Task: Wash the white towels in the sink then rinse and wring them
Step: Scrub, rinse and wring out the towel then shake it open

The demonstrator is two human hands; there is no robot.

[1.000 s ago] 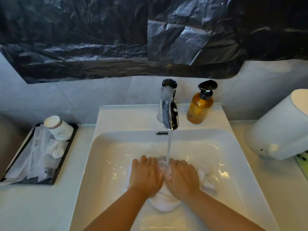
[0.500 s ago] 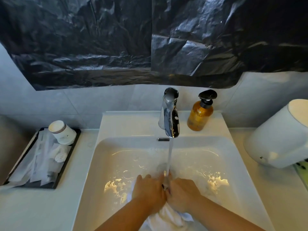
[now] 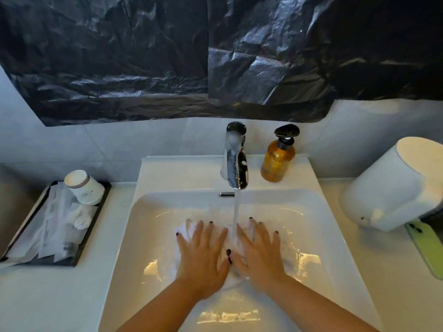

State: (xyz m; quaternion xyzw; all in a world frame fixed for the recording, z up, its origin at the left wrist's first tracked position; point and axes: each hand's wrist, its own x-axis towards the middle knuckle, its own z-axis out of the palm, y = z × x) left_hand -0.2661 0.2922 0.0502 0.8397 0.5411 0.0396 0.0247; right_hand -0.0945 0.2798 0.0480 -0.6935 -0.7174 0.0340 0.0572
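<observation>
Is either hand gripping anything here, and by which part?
Nothing is gripped. The left hand and right hand press flat, fingers spread, on the towel in the sink.

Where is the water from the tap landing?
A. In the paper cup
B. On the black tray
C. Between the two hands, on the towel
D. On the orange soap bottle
C: the stream from the tap falls between the left hand and right hand, which press flat on the white towel in the sink.
</observation>
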